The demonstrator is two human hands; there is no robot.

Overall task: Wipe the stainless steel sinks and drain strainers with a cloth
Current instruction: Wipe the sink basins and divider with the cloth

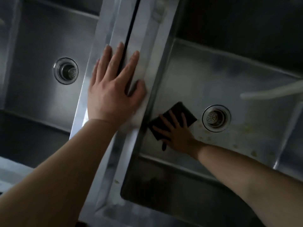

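Left hand (113, 94) is lying flat w/ fingers spread, released, on the divider (131, 51) btwn 2 sinks. Right hand (177, 135) is pressing straight fingers on 1 dark cloth (180, 110), on right sink (229, 76) floor beside its strainer (216, 118); left sink (41, 89) strainer (66, 70) makes 2.

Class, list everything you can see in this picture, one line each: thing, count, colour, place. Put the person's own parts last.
sinks: 2, grey steel, one on the left and one on the right.
strainers: 2, silver, one in the floor of the left sink, one in the floor of the right sink.
divider: 1, light grey steel with a dark slot, between the sinks.
cloth: 1, black, on the right sink's floor near the divider.
hose: 1, pale, blurred, over the right sink at the right edge.
stains: several, yellowish, on the right sink's floor near its strainer.
left hand: 1, flat on the divider, fingers spread.
right hand: 1, pressing the cloth down, fingers straight.
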